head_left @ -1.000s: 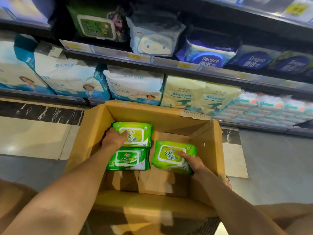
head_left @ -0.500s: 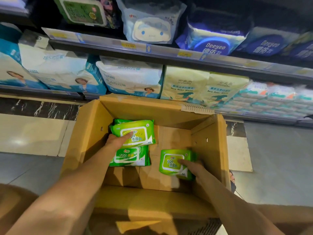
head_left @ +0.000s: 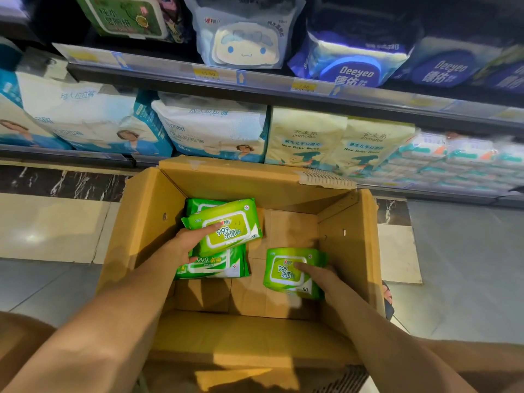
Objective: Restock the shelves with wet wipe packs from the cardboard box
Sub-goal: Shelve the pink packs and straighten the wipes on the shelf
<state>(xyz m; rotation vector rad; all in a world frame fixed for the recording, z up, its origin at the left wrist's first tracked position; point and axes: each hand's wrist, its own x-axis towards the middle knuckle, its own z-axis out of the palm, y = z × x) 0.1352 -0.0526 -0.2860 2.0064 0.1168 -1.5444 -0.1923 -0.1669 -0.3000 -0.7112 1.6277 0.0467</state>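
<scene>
Both packs have tilted up: my left hand (head_left: 185, 246) clasps the top pack (head_left: 229, 226) off its stack (head_left: 212, 266), my right hand (head_left: 321, 276) pinches a second pack (head_left: 285, 275), both low in the cardboard box (head_left: 241, 182), one per hand to shelve two together.

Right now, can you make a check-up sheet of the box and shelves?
Surface: cardboard box on the tiled floor, bottom mostly bare.
Job's things: in the box, a left pile of green wet wipe packs and one right pack.
Clutter: torn cardboard strip on the far rim.
Grippers: left hand grips the pile's top pack; right hand grips the right pack.
Cables: nothing seen.
Surroundings: shelves holding Deeyeo packs and Jinmaibo baby wipes.
</scene>
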